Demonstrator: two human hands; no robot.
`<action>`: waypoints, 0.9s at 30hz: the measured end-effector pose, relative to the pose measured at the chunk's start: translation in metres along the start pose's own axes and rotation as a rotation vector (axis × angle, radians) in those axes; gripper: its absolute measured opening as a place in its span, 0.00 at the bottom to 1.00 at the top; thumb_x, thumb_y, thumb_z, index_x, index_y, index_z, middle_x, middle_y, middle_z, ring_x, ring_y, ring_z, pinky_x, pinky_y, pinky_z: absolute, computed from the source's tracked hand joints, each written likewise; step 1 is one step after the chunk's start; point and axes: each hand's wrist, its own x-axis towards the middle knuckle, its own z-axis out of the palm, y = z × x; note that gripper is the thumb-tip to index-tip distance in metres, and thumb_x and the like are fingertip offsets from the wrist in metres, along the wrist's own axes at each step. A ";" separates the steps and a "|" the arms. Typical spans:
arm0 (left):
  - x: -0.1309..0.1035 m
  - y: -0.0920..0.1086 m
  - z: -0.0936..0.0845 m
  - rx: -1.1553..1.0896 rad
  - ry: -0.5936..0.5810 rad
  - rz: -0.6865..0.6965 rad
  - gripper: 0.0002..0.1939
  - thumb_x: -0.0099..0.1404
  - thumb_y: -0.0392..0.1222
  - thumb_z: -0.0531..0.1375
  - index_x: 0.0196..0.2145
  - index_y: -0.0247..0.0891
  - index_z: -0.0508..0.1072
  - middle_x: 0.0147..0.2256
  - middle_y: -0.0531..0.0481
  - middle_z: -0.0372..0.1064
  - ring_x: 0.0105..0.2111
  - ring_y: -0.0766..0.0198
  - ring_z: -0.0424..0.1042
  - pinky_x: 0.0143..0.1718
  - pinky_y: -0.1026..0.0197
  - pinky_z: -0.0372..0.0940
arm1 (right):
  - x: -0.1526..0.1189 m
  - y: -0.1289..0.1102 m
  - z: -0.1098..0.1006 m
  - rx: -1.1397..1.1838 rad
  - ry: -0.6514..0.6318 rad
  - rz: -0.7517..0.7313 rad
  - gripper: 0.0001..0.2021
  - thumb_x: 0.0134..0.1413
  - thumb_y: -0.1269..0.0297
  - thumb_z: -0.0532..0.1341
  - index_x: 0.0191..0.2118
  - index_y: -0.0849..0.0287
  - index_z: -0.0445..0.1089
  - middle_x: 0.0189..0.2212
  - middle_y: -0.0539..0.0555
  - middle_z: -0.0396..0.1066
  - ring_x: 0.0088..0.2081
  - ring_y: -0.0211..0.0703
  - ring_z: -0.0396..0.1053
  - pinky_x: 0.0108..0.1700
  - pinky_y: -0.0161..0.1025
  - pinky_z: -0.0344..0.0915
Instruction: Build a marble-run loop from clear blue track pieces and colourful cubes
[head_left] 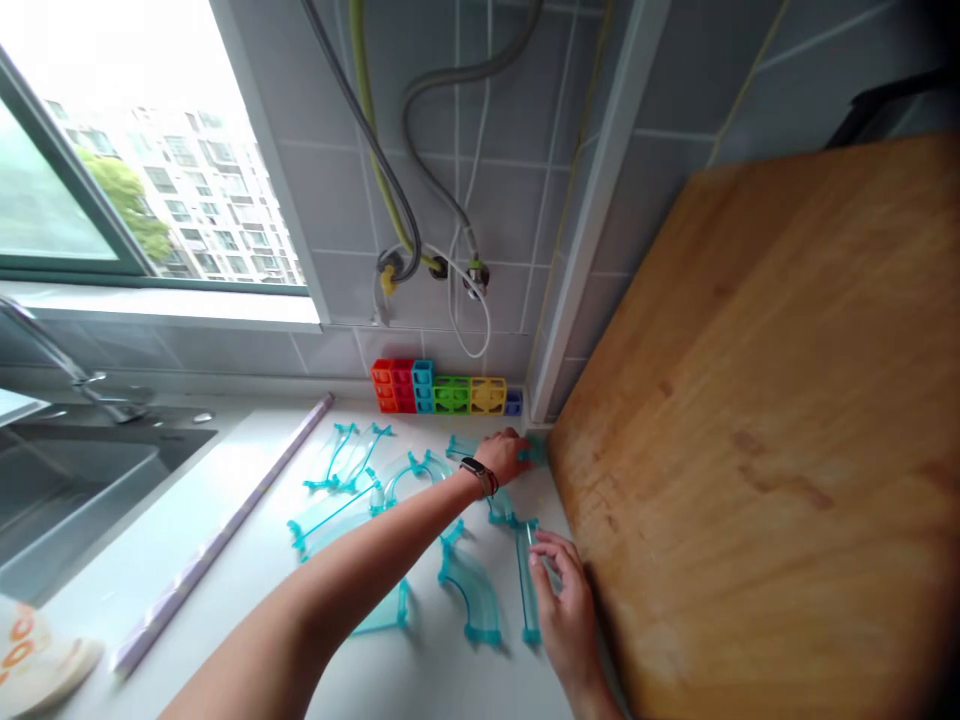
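Left forearm [330,600] crosses the counter [240,560], left hand [504,456] at a teal piece [535,450], far right. Right hand [568,597] curls at the straight track [526,585], near right. I can't tell if either grips. Track looks light, stiff, slick; I'd pinch its long edges.

Shot from the wearer's head, the single view faces forward and down across a white counter [225,590] toward a tiled wall [315,180]. The left hand [507,455] and right hand [568,600] sit mid-range, arms [337,590] cut by the bottom edge. A wide sweep takes in the window [180,190] at upper left, sink [176,445] at far left and board [772,400] close at right.
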 end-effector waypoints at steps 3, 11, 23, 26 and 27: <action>-0.005 -0.013 -0.012 -0.046 0.013 0.024 0.16 0.73 0.46 0.61 0.56 0.41 0.72 0.56 0.42 0.70 0.51 0.55 0.74 0.51 0.49 0.72 | 0.000 0.000 0.000 -0.013 0.000 -0.012 0.11 0.67 0.55 0.58 0.41 0.55 0.73 0.50 0.60 0.73 0.54 0.54 0.70 0.56 0.52 0.66; -0.050 -0.068 -0.087 -0.141 0.085 0.026 0.16 0.64 0.53 0.67 0.41 0.38 0.78 0.42 0.46 0.76 0.38 0.59 0.78 0.40 0.60 0.75 | 0.002 -0.004 0.000 -0.014 0.006 -0.038 0.11 0.66 0.56 0.58 0.40 0.56 0.73 0.48 0.60 0.73 0.53 0.53 0.70 0.56 0.50 0.66; -0.322 -0.074 -0.115 -0.035 0.409 -0.476 0.18 0.64 0.61 0.63 0.37 0.43 0.77 0.53 0.45 0.71 0.48 0.52 0.77 0.49 0.49 0.78 | 0.002 -0.001 -0.001 -0.032 -0.014 -0.087 0.09 0.65 0.57 0.59 0.39 0.55 0.74 0.47 0.60 0.74 0.53 0.53 0.71 0.58 0.52 0.66; -0.373 -0.073 -0.097 0.002 0.525 -0.652 0.19 0.62 0.63 0.62 0.37 0.45 0.76 0.49 0.46 0.73 0.44 0.50 0.79 0.46 0.48 0.79 | 0.002 0.002 -0.001 -0.051 -0.014 -0.090 0.10 0.65 0.56 0.59 0.39 0.55 0.73 0.47 0.59 0.74 0.53 0.53 0.70 0.58 0.52 0.65; -0.385 -0.074 -0.091 -0.010 0.543 -0.694 0.20 0.61 0.63 0.62 0.37 0.45 0.76 0.49 0.46 0.74 0.44 0.49 0.79 0.45 0.48 0.79 | 0.002 0.003 -0.001 -0.056 -0.017 -0.091 0.09 0.65 0.56 0.60 0.39 0.55 0.74 0.48 0.59 0.74 0.53 0.53 0.70 0.58 0.52 0.65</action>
